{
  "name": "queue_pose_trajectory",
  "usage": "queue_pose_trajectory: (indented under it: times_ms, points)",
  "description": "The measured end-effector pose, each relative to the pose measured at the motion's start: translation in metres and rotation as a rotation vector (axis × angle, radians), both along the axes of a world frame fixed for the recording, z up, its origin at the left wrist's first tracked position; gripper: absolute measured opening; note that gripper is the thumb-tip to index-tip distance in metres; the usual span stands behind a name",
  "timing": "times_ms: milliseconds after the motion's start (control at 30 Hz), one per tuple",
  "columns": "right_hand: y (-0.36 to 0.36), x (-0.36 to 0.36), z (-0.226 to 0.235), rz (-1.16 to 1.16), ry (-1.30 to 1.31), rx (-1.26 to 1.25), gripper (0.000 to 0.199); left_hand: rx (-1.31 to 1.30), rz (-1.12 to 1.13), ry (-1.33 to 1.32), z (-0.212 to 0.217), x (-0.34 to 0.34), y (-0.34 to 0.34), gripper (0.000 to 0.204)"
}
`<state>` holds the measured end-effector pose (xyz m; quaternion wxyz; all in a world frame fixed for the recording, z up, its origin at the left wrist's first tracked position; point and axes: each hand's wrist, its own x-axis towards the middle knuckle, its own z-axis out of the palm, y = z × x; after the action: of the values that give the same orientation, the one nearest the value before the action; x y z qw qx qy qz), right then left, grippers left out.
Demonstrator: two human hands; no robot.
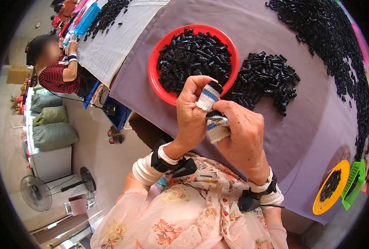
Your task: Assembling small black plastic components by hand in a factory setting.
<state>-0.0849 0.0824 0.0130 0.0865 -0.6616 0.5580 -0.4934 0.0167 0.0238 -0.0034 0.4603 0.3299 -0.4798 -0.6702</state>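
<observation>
Both of my hands are raised together over the table, in front of the red basin (152, 74) heaped with small black plastic pieces (192, 58). My left hand (189, 114) has its fingers curled in a pinch. A knitted finger sleeve (208, 96), white with blue and black bands, covers its thumb. My right hand (244, 135) is also pinched closed, with a similar striped sleeve (217, 129) on its thumb. A small dark, partly shiny bit (217, 119) shows where the fingertips meet. The fingers hide most of it, so I cannot tell its kind.
A loose pile of black pieces (263, 81) lies right of the basin, and a larger spread (329, 37) covers the far right. At right stand a yellow plate (318, 203) and a green basket (354, 186). Another person (62, 68) sits at far left; a fan (36, 193) stands lower left.
</observation>
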Motion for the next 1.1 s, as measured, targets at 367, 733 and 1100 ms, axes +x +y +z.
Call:
queue_pose_trajectory:
  times_ms: [367,733,1100]
  points:
    - [-0.008,-0.002,-0.01,0.059,-0.106,-0.1,0.025,0.106,-0.302,0.068,0.002,0.002,-0.012,0.024]
    - [-0.011,0.007,-0.01,0.023,-0.024,-0.088,0.022,0.32,-0.322,0.198,-0.011,0.003,-0.014,0.021]
    - [-0.007,0.022,0.007,-0.088,0.211,-0.045,0.015,0.659,-0.411,0.605,-0.037,0.012,-0.012,0.018]
